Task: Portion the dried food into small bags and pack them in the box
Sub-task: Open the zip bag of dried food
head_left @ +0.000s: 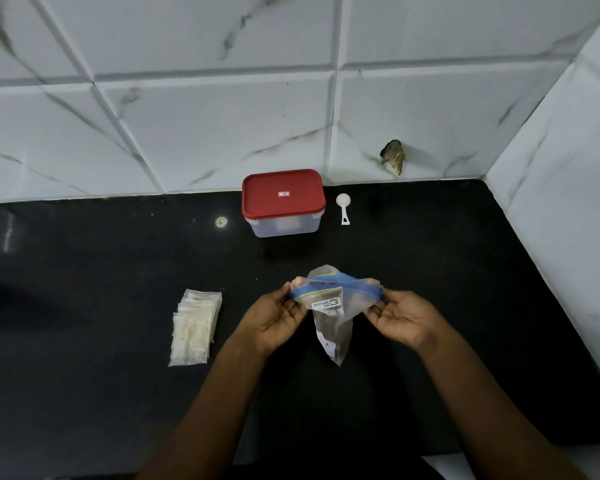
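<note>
A clear zip bag (pixel 333 320) with a blue seal strip and dark dried food inside hangs over the black counter, held up by both hands. My left hand (pixel 278 318) pinches the left end of the seal strip and my right hand (pixel 400 318) pinches the right end, and the mouth is spread between them. A stack of small clear bags (pixel 194 329) lies flat to the left of my left hand. The clear plastic box (pixel 284 206) with its red lid on stands at the back by the wall. A white scoop (pixel 343 207) lies just right of the box.
The black counter (pixel 101 271) runs to a white marble-tiled wall behind and another on the right. A hole in the tile (pixel 393 156) shows above the counter at back right. The counter's front edge lies near the bottom of the view.
</note>
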Demonstrator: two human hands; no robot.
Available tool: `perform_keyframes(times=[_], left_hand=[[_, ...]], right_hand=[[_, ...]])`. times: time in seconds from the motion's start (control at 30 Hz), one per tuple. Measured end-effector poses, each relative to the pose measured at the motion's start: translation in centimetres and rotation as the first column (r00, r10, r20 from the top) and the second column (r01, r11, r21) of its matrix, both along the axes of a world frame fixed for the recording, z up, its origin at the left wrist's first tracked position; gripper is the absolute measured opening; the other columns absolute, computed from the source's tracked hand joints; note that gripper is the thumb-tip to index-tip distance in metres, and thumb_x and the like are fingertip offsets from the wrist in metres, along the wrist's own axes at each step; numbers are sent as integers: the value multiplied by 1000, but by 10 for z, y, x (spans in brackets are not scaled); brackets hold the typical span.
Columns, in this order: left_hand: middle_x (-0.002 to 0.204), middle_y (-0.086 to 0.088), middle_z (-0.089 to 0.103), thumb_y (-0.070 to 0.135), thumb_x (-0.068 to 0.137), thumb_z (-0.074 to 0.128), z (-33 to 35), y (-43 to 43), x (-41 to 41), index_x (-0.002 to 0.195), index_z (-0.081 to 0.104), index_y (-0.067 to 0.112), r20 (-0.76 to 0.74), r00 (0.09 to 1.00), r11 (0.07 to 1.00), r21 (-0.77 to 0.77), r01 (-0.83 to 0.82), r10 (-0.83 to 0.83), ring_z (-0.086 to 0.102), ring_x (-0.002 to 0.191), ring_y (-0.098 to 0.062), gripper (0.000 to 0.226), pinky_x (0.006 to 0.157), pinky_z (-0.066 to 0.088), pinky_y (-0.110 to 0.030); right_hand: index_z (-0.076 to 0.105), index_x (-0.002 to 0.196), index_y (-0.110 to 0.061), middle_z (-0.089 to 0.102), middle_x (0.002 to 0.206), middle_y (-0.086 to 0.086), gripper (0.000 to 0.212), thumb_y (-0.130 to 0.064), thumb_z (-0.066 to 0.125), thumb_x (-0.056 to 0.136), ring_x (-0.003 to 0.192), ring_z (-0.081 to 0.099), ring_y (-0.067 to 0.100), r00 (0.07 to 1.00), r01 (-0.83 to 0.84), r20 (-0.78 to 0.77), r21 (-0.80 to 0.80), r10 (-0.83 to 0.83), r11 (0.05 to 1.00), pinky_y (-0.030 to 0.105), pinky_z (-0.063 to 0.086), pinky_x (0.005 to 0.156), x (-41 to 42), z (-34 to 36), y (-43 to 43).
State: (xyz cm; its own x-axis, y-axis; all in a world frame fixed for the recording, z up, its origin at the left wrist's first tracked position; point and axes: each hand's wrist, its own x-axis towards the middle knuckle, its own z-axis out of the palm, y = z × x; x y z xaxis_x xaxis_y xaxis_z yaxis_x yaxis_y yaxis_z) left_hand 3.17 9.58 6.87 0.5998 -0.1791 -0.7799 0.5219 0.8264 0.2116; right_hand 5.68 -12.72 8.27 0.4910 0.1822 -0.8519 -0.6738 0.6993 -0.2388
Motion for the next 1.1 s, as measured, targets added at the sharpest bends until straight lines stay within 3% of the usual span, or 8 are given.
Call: perform_keyframes(times=[0.23,0.33,0.43,0.57,0.67,0.9,1.0,1.1], left_hand=[[127,-26,65,17,109,46,-14,-16,8,139,54,-2,-51,955,952,-86,-295,291,72,93,-30,37,66,60,-42],[94,-25,67,13,109,43,-9,-22,8,144,48,-5,-72,939,929,-134,-344,337,72,61,-17,40,48,59,-28],[96,-26,65,15,110,42,-14,-25,5,140,50,-6,-49,960,953,-111,-280,276,71,92,-16,37,57,62,-29],[107,-19,67,18,109,44,-35,-20,1,117,61,-2,23,992,990,62,-129,127,67,80,-22,27,75,62,-34],[110,-17,72,17,109,45,-39,-19,-8,118,65,-1,53,997,961,272,41,-57,71,96,-27,29,75,60,-40],[116,-9,72,32,107,48,-50,-5,-8,117,65,19,4,922,589,771,244,-388,69,106,-22,23,93,57,-41],[117,3,68,34,100,64,-49,5,-1,121,63,25,49,845,344,925,163,-532,66,105,-9,23,84,53,-25],[116,7,66,29,93,74,-43,11,8,124,63,25,48,712,214,966,146,-701,67,104,-8,33,81,54,-20]], right_hand=[[55,108,16,62,99,30,28,-6,38,107,116,62,31,986,157,-73,86,-150,984,41,45,106,6,-3,6],[58,116,10,60,94,27,27,-4,37,106,116,62,21,978,198,-89,82,-191,977,34,40,115,8,-11,9],[59,116,7,62,104,28,30,-11,38,107,126,58,29,987,151,-60,62,-147,987,47,43,110,6,-18,10],[61,115,2,64,114,29,29,-19,43,107,107,62,39,999,42,-6,-8,-42,999,57,45,99,-2,-20,12],[61,128,-3,63,128,26,35,-24,45,106,120,60,38,998,-40,53,-67,43,997,55,44,109,-8,-33,12],[66,118,-13,69,116,15,28,-34,59,100,108,66,30,972,-164,81,-435,220,885,44,54,89,-10,-45,3],[66,118,-21,70,115,6,34,-44,67,93,106,68,23,901,-217,141,-673,411,708,42,57,89,-4,-40,-1],[68,115,-27,70,113,-2,39,-43,79,81,102,68,14,765,-252,159,-818,624,517,37,59,87,0,-30,-4]])
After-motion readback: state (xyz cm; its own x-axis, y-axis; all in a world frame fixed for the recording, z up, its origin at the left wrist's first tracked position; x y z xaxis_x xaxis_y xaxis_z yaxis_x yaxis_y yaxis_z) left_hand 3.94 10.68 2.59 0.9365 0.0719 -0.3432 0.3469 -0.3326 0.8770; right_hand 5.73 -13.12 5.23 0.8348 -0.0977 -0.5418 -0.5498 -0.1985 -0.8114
